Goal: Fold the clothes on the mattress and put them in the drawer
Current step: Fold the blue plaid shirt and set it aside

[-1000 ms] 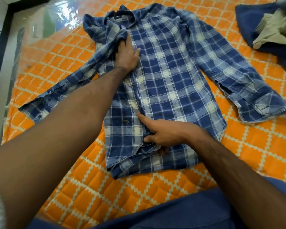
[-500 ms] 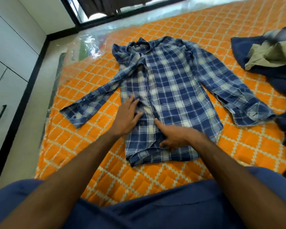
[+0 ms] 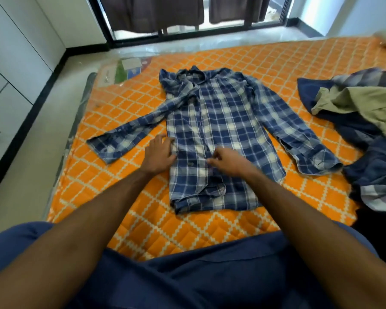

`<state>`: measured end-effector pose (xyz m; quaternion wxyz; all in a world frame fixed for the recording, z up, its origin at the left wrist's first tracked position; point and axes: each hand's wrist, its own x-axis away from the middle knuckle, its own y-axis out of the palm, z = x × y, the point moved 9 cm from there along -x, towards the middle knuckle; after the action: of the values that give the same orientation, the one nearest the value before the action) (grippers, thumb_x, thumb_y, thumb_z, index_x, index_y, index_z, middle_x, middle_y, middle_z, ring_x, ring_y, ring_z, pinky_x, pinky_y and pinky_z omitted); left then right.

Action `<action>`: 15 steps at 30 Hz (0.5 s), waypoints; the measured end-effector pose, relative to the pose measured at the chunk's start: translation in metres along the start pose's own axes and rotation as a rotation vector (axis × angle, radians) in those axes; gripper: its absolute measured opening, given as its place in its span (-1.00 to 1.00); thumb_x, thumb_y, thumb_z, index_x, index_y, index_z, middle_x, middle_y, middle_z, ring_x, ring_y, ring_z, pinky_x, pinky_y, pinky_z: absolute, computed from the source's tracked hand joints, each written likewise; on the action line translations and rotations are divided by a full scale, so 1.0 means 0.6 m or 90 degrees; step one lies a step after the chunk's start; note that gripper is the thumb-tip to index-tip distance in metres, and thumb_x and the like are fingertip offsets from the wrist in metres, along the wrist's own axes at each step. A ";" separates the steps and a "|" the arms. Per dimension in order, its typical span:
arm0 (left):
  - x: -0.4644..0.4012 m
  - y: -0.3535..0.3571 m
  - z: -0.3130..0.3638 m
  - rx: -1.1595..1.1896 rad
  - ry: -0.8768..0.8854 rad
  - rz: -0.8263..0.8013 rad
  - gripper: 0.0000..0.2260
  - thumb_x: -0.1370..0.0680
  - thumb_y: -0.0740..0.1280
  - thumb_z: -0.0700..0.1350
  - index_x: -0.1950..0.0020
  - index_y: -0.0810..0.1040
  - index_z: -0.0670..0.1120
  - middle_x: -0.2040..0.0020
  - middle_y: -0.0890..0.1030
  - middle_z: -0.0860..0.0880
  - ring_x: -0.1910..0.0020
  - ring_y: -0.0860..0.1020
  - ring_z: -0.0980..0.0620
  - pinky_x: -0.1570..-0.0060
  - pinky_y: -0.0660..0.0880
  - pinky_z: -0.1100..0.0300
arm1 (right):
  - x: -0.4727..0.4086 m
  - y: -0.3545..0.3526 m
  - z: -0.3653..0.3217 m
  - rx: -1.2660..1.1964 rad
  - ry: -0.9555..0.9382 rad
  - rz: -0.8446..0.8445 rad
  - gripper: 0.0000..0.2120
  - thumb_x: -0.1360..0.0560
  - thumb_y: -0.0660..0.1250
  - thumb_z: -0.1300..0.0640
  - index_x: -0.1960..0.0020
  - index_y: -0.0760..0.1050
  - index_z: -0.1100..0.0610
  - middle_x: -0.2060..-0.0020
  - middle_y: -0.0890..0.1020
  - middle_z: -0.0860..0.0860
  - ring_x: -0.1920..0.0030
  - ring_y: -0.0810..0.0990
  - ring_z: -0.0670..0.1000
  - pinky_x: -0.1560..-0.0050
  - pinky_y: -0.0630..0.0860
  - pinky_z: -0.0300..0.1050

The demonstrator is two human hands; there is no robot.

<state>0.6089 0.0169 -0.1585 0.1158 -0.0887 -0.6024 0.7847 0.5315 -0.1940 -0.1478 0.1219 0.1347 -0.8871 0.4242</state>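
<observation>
Plaid shirt (image 3: 223, 130) lies flat mid-mattress (image 3: 143, 230), collar at 12 o'clock. Our left hand (image 3: 159, 153) rests fingers relaxed on its 9 o'clock edge; our right hand (image 3: 228, 160) pinches the placket.

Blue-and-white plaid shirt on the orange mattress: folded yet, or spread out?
Spread out. The blue-and-white plaid shirt lies flat on the orange quilted mattress, both sleeves extended sideways; only its bottom hem is rumpled.
</observation>
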 end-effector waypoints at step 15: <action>-0.180 0.064 0.016 -0.081 0.173 0.003 -0.47 -0.68 -0.01 0.08 -0.60 0.20 -0.14 -0.61 0.18 -0.17 -0.57 0.16 -0.17 -0.51 0.14 -0.20 | -0.383 -0.101 -0.032 -0.129 -0.021 0.099 -0.56 -0.45 0.51 0.29 -0.30 0.57 0.11 -0.16 0.61 0.04 -0.11 0.62 0.00 -0.02 0.63 -0.19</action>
<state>0.7071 -0.0324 -0.1929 0.1887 -0.2026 -0.6293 0.7261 0.7688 -0.1845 -0.1684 0.0868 0.0591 -0.9352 0.3382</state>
